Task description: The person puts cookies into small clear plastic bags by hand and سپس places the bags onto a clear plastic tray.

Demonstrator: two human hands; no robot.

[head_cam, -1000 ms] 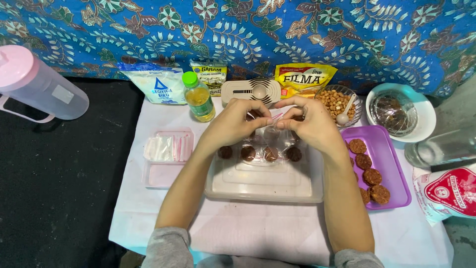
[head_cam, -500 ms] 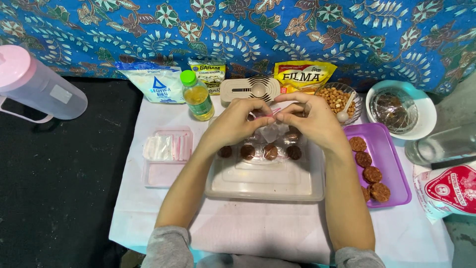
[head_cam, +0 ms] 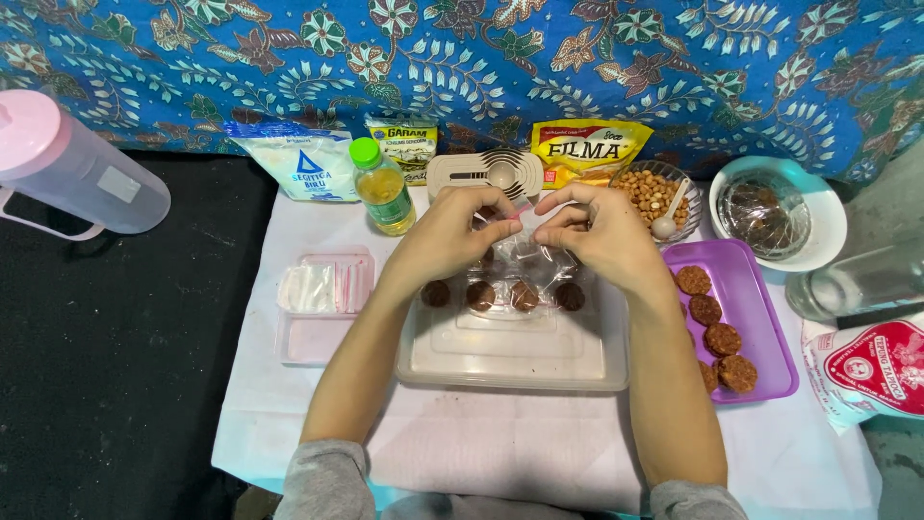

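Clear, thin plastic wrapper, light, soft and crinkly, is pinched at its top edge by the left hand and right hand above the white tray, so I think holding the edges works best.

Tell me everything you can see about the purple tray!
The purple tray is a shallow rectangle with rounded corners and a raised rim, and it looks like plastic. It lies flat on the white cloth, right of the clear lid and beside the right forearm. Round brown cookies lie in a row along its left side; the rest is bare. Neither hand touches it.
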